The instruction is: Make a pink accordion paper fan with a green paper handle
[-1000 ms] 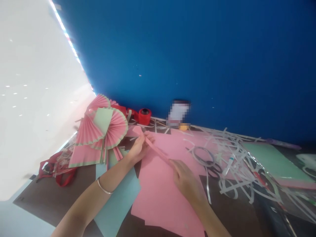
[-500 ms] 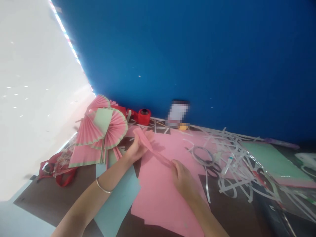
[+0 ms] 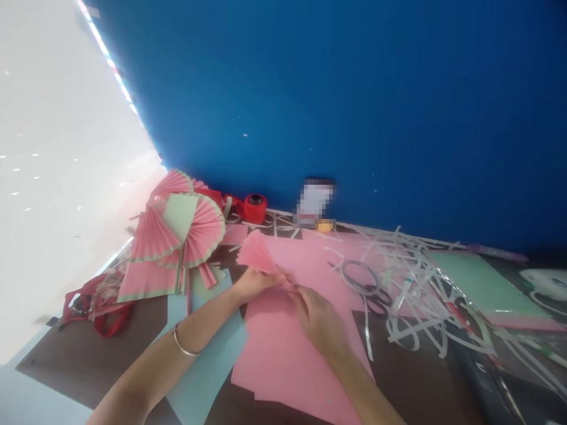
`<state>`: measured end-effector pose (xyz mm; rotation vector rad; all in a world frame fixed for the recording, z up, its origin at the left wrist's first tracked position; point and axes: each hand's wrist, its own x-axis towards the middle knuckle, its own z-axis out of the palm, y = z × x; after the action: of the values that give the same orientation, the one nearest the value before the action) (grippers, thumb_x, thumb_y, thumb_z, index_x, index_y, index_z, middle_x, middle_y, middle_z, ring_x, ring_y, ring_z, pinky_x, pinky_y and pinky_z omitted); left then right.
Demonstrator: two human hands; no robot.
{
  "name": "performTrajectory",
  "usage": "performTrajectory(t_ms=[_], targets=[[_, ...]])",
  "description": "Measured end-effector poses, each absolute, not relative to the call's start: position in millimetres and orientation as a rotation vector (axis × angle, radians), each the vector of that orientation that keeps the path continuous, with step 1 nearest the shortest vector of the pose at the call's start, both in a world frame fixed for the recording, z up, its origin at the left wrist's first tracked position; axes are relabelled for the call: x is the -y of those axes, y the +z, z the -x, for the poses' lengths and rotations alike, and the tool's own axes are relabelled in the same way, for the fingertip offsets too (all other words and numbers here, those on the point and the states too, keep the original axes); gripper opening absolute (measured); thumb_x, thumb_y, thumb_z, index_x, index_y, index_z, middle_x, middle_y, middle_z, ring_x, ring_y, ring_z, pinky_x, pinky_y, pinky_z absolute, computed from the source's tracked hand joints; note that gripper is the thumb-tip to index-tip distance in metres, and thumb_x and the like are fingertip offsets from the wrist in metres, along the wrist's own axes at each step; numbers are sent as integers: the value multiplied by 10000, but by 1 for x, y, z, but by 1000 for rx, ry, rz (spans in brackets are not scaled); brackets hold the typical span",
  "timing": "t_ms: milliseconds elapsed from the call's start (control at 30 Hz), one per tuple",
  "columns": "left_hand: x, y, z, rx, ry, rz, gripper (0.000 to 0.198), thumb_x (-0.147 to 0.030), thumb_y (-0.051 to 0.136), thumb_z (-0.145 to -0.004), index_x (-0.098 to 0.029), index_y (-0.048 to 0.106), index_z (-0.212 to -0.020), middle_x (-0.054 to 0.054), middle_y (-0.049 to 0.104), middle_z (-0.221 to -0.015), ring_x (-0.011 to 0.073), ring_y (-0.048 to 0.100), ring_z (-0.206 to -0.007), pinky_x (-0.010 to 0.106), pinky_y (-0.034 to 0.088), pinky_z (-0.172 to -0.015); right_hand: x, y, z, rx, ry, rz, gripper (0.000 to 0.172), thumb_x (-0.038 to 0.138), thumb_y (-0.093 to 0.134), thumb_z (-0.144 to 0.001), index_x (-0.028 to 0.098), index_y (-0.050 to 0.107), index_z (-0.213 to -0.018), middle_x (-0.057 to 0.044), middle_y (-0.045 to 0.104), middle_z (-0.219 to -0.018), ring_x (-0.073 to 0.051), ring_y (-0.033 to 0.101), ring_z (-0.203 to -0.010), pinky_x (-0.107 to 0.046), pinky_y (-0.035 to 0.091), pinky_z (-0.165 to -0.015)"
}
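A pleated pink paper fan (image 3: 257, 252) is spread at its far end and pinched narrow at its near end. My left hand (image 3: 257, 285) wears a bangle on its wrist and grips the fan at its narrow part, fingers closed. Close beside it, my right hand (image 3: 316, 319) pinches the near end between thumb and fingers. Both hands are over pink paper sheets (image 3: 283, 366) on the brown table. Part of the fan's narrow end is hidden by the fingers.
Finished pink fans with green edges (image 3: 206, 230) stand at the left, near a red tape dispenser (image 3: 255, 208). Scissors (image 3: 378, 301) and a heap of white paper strips (image 3: 420, 295) lie at the right, with a green sheet pack (image 3: 487, 283) beyond. A light-blue sheet (image 3: 204, 372) lies left.
My left hand has moved from the fan's far end down toward my right hand and closed on the narrow part. The far end has fanned out. The view has shifted slightly.
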<state>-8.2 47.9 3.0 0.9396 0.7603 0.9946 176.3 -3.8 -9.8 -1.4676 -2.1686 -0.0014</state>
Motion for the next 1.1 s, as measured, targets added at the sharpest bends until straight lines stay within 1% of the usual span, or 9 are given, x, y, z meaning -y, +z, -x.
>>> performTrajectory(t_ms=[167, 233, 367, 467, 567, 667, 800, 967, 1100], targets=[[-51, -1, 1, -661, 1137, -636, 372, -437, 699, -676, -89, 679, -808, 141, 704, -821, 237, 657, -854, 373, 459, -868, 3, -19, -180, 2171, 82, 1407, 257, 204, 388, -886, 211, 637, -952, -54, 698, -772, -166, 644, -687, -249, 458, -646], [-54, 1, 1, -652, 1157, -532, 338, -403, 696, -695, -89, 666, -816, 139, 702, -820, 235, 658, -870, 392, 449, -903, 2, -17, -181, 2173, 125, 1406, 252, 237, 395, -890, 217, 641, -941, -50, 698, -755, -165, 646, -674, -246, 465, -629], [-62, 7, 9, -637, 1261, -379, 194, -295, 634, -783, -129, 644, -884, 93, 694, -891, 180, 653, -887, 362, 441, -944, 0, -13, -185, 2117, 192, 1471, 247, 273, 402, -891, 236, 614, -1013, -40, 711, -885, -183, 667, -751, -267, 497, -635], [-69, 11, 15, -643, 1361, -266, 123, -251, 578, -830, -149, 631, -872, 43, 679, -862, 107, 653, -794, 285, 455, -931, 1, -14, -191, 2136, 141, 1488, 263, 214, 396, -884, 248, 600, -1046, -33, 705, -950, -185, 669, -788, -285, 516, -680], [-73, 12, 18, -643, 1376, -238, 129, -260, 558, -842, -150, 625, -834, 25, 663, -816, 82, 644, -719, 253, 468, -903, 1, -16, -197, 2223, 64, 1417, 301, 150, 395, -868, 242, 591, -1077, -36, 689, -1011, -183, 654, -869, -300, 512, -771], [-71, 11, 17, -629, 1333, -340, 181, -305, 586, -819, -145, 628, -892, 60, 672, -882, 133, 649, -829, 297, 463, -905, 1, -16, -200, 2238, -14, 1349, 351, 110, 383, -858, 216, 562, -1140, -50, 675, -1047, -182, 645, -911, -310, 511, -810], [-59, 8, 8, -616, 1169, -556, 324, -303, 711, -700, -108, 623, -943, 119, 676, -920, 220, 632, -927, 355, 454, -884, -3, -18, -202, 2188, -174, 1203, 396, 68, 364, -849, 181, 545, -1182, -76, 672, -1048, -188, 642, -930, -333, 525, -824], [-47, 7, -3, -664, 1123, -736, 365, -210, 743, -656, -111, 611, -982, 102, 671, -911, 206, 636, -871, 334, 464, -825, -5, -18, -203, 2231, -302, 1176, 385, 51, 383, -848, 148, 551, -1181, -104, 679, -1022, -204, 643, -928, -342, 535, -803], [-50, 5, -4, -757, 1240, -681, 311, -216, 750, -641, -107, 622, -903, 77, 665, -859, 158, 630, -796, 288, 470, -782, -2, -15, -200, 2351, -312, 1157, 438, 66, 421, -857, 167, 464, -1281, -95, 626, -1148, -210, 600, -1026, -354, 499, -888]])
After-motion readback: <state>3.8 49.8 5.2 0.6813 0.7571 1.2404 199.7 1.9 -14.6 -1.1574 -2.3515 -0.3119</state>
